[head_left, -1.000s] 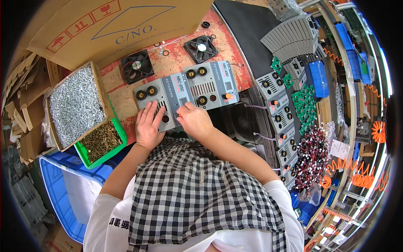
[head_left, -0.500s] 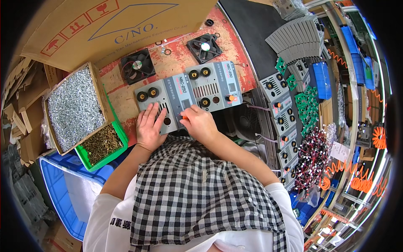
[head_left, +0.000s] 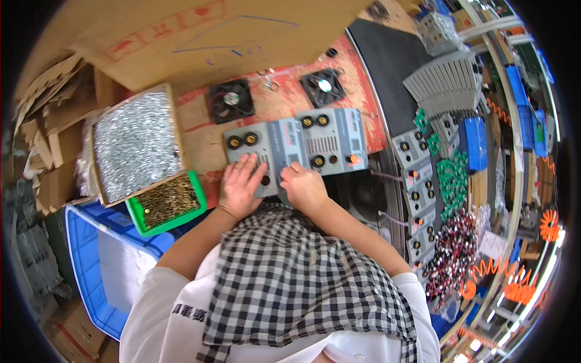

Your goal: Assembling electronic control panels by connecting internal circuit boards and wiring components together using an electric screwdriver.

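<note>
My left hand [head_left: 239,186] lies with fingers spread on a grey front panel [head_left: 282,140], over its slots. This panel has two round black sockets with brass centres at its far left. My right hand [head_left: 305,189] is closed in a pinch at the panel's lower right, where an orange knob shows under the fingers in the earlier head frame; the fingers now hide it. Touching it on the right is a second grey panel [head_left: 340,130], with black sockets and an orange knob [head_left: 353,160] in place.
Two black fans [head_left: 231,100] [head_left: 323,87] lie behind the panels. At left are a carton of silvery screws [head_left: 138,145], a green tray [head_left: 201,192] of brass-coloured parts and a blue bin [head_left: 82,266]. A big cardboard box [head_left: 200,57] stands behind. More panels [head_left: 417,196] line the right.
The view has shifted, so the bench things sit farther right in the picture. Both hands stay at the same panel, and the orange under my right fingers no longer shows.
</note>
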Demonstrator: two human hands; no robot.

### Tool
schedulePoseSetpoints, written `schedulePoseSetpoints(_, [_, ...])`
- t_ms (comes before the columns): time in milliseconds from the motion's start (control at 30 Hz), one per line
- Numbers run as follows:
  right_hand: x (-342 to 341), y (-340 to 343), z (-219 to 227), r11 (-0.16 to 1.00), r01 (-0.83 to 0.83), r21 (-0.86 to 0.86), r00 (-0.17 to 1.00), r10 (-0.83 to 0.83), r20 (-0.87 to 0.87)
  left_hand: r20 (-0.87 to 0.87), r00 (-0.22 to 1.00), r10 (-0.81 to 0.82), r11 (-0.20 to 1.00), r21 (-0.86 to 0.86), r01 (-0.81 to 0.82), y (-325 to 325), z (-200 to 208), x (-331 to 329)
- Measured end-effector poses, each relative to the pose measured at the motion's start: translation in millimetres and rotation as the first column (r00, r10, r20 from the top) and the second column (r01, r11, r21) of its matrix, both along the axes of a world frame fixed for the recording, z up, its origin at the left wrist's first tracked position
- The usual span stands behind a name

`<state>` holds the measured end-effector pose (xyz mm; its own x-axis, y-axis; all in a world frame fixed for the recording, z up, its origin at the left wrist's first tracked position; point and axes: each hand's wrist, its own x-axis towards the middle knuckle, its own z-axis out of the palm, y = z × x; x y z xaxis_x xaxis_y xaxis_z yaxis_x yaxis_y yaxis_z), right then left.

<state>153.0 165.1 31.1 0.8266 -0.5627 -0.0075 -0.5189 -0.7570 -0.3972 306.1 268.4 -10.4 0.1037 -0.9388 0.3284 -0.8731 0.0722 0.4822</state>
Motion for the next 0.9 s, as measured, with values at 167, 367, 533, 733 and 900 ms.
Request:
schedulePoseSetpoints(167, [-3,-7,7,0.997,-0.074,-0.028,0.997,0.075,0.028,0.051,0.997,-0.058,0.997,0.053,0.055,5,7,1])
schedulePoseSetpoints(367, [-23,0,21,0.985,0.03,0.168,0.98,-0.062,0.188,-0.021,0.995,-0.094,0.989,0.11,0.096,25,59,-8])
schedulePoseSetpoints(533, [-96,22,42,0.943,0.231,0.24,0.924,-0.29,0.249,0.123,0.971,0.206,0.966,-0.182,-0.182,23,136,54])
schedulePoseSetpoints(733, [-231,58,-12,0.796,0.515,0.317,0.829,-0.557,0.051,0.324,0.902,0.285,0.899,0.235,-0.368,45,129,89])
schedulePoseSetpoints(900, [-287,102,-43,0.666,0.657,0.353,0.72,-0.694,-0.032,0.209,0.936,0.282,0.89,0.307,-0.337,32,103,100])
